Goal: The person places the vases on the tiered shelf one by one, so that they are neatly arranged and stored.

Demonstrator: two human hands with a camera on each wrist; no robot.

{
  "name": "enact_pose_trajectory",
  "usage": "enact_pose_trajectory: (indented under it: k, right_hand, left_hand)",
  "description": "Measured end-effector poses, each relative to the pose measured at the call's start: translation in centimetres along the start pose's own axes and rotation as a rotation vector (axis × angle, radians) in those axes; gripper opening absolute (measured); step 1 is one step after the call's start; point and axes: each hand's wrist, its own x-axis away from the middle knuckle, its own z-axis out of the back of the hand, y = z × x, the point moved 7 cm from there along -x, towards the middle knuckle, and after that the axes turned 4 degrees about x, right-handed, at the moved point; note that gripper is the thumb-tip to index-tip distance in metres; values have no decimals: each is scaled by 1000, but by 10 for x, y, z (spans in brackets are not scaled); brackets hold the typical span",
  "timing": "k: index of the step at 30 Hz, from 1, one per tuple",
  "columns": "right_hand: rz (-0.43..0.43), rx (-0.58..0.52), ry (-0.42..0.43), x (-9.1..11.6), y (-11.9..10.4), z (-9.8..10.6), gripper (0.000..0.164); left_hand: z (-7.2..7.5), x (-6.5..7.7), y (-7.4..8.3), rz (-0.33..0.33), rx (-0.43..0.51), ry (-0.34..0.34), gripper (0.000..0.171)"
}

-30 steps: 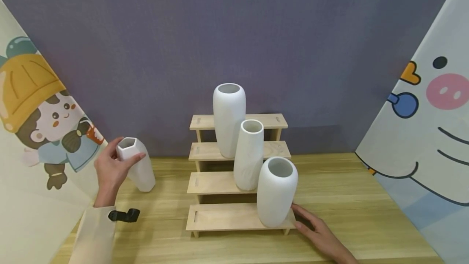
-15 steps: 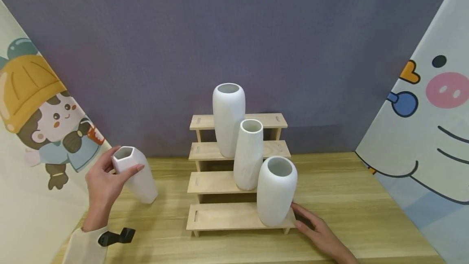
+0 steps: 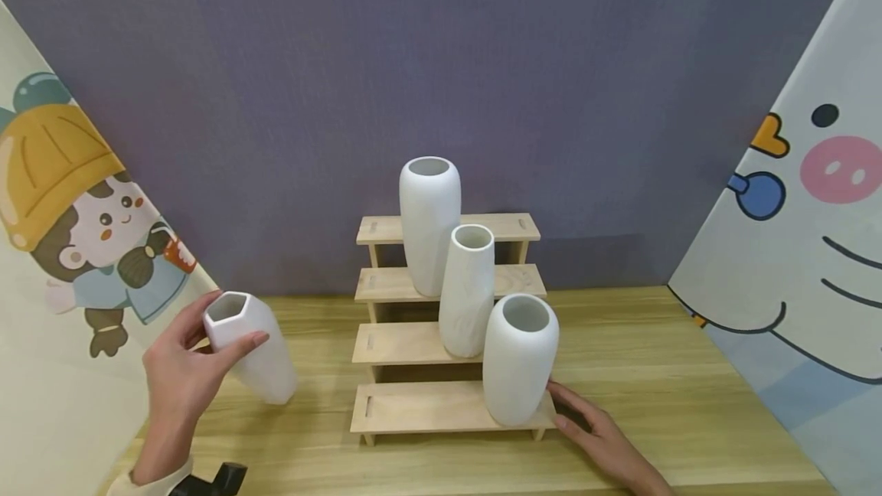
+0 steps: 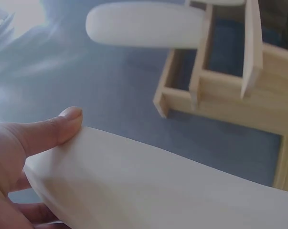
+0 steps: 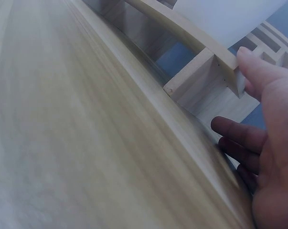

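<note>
My left hand (image 3: pixel 181 377) grips a white faceted vase (image 3: pixel 265 362) near its five-sided mouth, thumb on the near side and fingers behind. The vase leans, mouth to the left; whether its base touches the table I cannot tell. In the left wrist view the thumb (image 4: pixel 69 119) lies on the vase's edge. My right hand (image 3: pixel 602 442) touches the right end of the lowest step of a wooden stepped rack (image 3: pixel 413 408), fingers loosely bent. White round-mouthed vases stand on the rack: a wide one (image 3: pixel 517 373) low, a slim one (image 3: pixel 467 305) mid-way, a tall one (image 3: pixel 430 228) higher up.
The rack stands on a wood-grain table (image 3: pixel 661 373) against a grey-blue back wall (image 3: pixel 441 60). Cartoon-printed panels (image 3: pixel 41 373) flank the left and right sides. A black strap device (image 3: pixel 213 481) sits at the left wrist.
My left hand has moved toward the front and slightly left, carrying the faceted vase with it. The right hand, the rack and its vases stay where they were.
</note>
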Motion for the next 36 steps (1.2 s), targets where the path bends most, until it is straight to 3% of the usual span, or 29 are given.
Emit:
enact_pose_trajectory:
  k: [15, 25, 36]
  right_hand:
    - [12, 19, 11, 1, 1, 1, 44]
    - [51, 7, 21, 2, -2, 3, 44]
    - [32, -3, 6, 0, -1, 1, 45]
  left_hand:
    - [8, 35, 32, 77, 16, -57, 78]
    - [7, 52, 52, 36, 18, -117, 80]
    - [-3, 63, 76, -35, 65, -198, 81]
